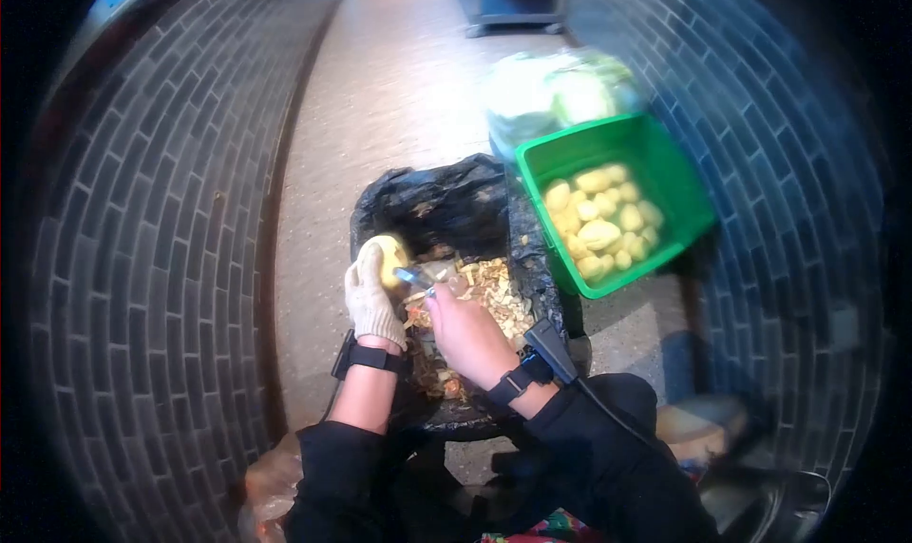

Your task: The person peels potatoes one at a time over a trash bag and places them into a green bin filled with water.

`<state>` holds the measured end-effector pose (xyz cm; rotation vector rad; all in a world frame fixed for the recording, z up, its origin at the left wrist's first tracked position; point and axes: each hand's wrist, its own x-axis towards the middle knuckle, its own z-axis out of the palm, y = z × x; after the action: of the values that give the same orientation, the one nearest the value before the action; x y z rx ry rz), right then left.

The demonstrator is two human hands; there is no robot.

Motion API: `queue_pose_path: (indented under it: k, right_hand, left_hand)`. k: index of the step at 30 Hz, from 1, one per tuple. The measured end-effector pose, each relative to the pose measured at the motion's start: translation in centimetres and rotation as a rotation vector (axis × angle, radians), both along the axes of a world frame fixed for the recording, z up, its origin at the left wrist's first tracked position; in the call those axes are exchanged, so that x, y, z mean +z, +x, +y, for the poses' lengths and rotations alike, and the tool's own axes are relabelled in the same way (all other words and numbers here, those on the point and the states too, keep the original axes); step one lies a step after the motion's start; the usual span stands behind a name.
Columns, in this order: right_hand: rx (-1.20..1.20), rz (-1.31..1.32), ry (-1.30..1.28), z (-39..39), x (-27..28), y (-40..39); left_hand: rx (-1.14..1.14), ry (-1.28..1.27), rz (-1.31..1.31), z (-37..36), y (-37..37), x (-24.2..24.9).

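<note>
A pale yellow potato [390, 261] is held in my left hand [371, 299], which wears a white knitted glove and has its fingers wrapped round it. My bare right hand [465, 329] is closed on a peeler [415, 278], whose tip is at the potato's right side. Both hands are over a bin lined with a black bag [432, 184]. Inside the bin lie peelings [499, 291] and other scraps. To the right, a green crate [682, 187] holds several pale peeled potatoes [598, 234].
Behind the green crate is a blurred clear bag with pale green contents [570, 92]. A wheeled cart [513, 16] stands at the far end. Brick walls [161, 258] rise on both sides. A metal basin [798, 505] shows at the lower right, a plastic bag [275, 481] at the lower left.
</note>
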<state>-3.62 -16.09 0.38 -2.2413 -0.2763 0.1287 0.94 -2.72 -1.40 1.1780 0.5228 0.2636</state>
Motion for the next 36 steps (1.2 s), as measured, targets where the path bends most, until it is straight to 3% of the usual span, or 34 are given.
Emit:
queue_pose_path:
  k: [4, 7, 12, 16, 19, 24, 30, 32, 34, 36]
  right_hand:
    - [0.003, 0.02, 0.008, 0.2, 0.4, -0.5]
    - [0.056, 0.04, 0.068, 1.2, -1.0, -2.1]
    - [0.017, 0.087, 0.039, -0.6, 1.7, 0.4]
    - [-0.081, -0.035, 0.073, -3.6, 1.8, 3.0]
    - [-0.093, -0.11, 0.07, -4.3, 1.1, 3.5]
    - [-0.063, -0.048, -0.018, -2.9, 1.2, 2.0]
    - [-0.009, -0.007, -0.046, -0.7, 0.1, -0.1]
    - [0.155, -0.017, 0.055, 0.2, -0.6, -0.9]
    - [0.143, 0.04, 0.036, 0.5, -0.1, -1.3]
    - [0.095, 0.077, -0.007, -0.4, 0.6, -0.2]
  left_hand:
    - [0.1, -0.039, -0.017, 0.1, -0.1, -2.5]
    - [0.182, -0.183, 0.076, -0.2, 0.2, -0.2]
    - [0.064, -0.297, -0.037, 2.4, 1.5, -3.4]
    - [-0.171, -0.219, -0.021, 1.2, 1.0, -2.2]
    - [-0.291, 0.098, -0.14, -0.2, 0.1, -1.0]
    - [-0.221, 0.373, -0.144, -0.1, 0.5, -1.7]
    - [0.115, 0.141, 0.001, 0.3, 0.7, -1.5]
    - [0.14, 0.05, -0.045, 0.3, 0.9, -1.9]
    - [0.223, -0.009, -0.04, 0.3, 1.3, -1.7]
    - [0.115, -0.167, -0.042, 1.3, 1.8, -2.5]
